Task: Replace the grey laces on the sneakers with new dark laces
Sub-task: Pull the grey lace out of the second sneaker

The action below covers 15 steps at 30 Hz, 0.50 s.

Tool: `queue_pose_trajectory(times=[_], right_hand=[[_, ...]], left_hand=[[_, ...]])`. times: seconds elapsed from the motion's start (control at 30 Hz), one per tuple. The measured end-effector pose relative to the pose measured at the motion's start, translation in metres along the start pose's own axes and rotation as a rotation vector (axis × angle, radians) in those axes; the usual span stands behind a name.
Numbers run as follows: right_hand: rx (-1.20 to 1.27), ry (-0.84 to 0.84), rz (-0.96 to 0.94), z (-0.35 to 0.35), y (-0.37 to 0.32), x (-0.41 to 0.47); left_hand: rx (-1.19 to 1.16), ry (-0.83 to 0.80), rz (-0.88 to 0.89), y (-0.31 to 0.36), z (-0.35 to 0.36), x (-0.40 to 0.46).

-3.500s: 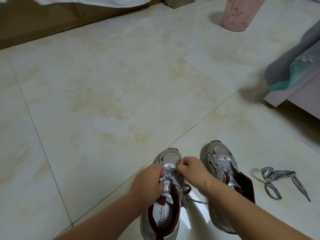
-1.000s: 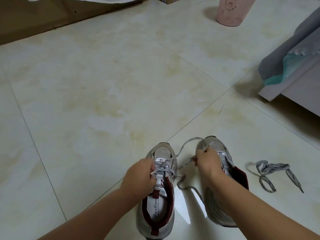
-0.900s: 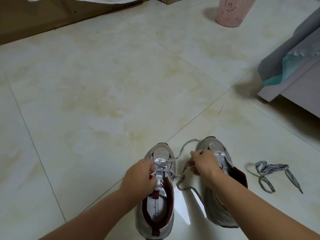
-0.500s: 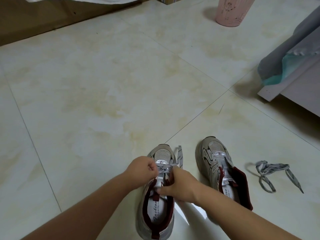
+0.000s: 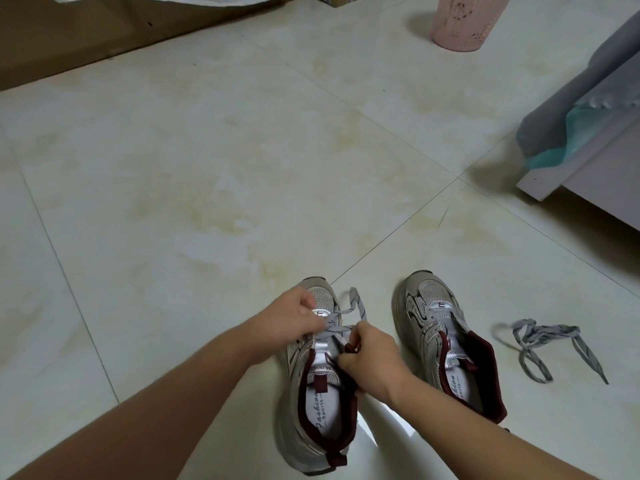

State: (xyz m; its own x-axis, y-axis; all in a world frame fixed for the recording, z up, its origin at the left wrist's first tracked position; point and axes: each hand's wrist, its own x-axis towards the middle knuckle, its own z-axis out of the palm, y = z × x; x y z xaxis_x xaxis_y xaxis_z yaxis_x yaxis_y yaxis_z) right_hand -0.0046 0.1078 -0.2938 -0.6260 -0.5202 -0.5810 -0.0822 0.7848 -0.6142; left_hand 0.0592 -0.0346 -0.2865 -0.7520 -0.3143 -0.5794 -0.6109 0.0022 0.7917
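- My left hand (image 5: 300,315) and right hand (image 5: 372,358) each pinch the grey lace (image 5: 341,318) on the left sneaker (image 5: 317,403).
- Yanking hard could snag it in an eyelet — or drag the shoe.

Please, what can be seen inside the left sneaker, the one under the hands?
Inside the left sneaker a white insole with printed script shows, with a dark red lining around it. The toe end is hidden under the tongue. The right hand covers the opening's right edge.

"Fashion Sports" on left sneaker insole (image 5: 320,415); right insole (image 5: 456,384) partly legible
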Motion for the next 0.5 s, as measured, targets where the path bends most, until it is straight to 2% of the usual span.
queue_pose_trajectory(times=[0.07,0.1,0.2,0.23,0.27,0.37,0.5], right_hand=[[0.058,0.015,0.002,-0.001,0.002,0.001],[0.069,0.015,-0.005,-0.001,0.002,0.002],[0.079,0.002,-0.021,0.002,0.002,0.003],[0.078,0.0,-0.024,0.002,0.002,0.004],[0.073,0.003,-0.024,0.003,0.002,0.004],[0.085,0.017,-0.014,0.003,0.004,0.005],[0.085,0.023,-0.023,0.003,0.004,0.007]], left_hand=[[-0.04,-0.069,-0.003,-0.001,-0.01,0.0],[0.07,-0.034,0.025,-0.001,-0.013,0.0],[0.823,0.297,0.174,0.001,-0.012,-0.004],[0.942,0.378,0.21,0.0,-0.009,-0.006],[0.941,0.432,0.226,-0.002,-0.004,-0.006],[0.641,0.441,0.156,-0.009,-0.002,-0.003],[-0.127,0.349,-0.131,-0.008,0.007,-0.002]])
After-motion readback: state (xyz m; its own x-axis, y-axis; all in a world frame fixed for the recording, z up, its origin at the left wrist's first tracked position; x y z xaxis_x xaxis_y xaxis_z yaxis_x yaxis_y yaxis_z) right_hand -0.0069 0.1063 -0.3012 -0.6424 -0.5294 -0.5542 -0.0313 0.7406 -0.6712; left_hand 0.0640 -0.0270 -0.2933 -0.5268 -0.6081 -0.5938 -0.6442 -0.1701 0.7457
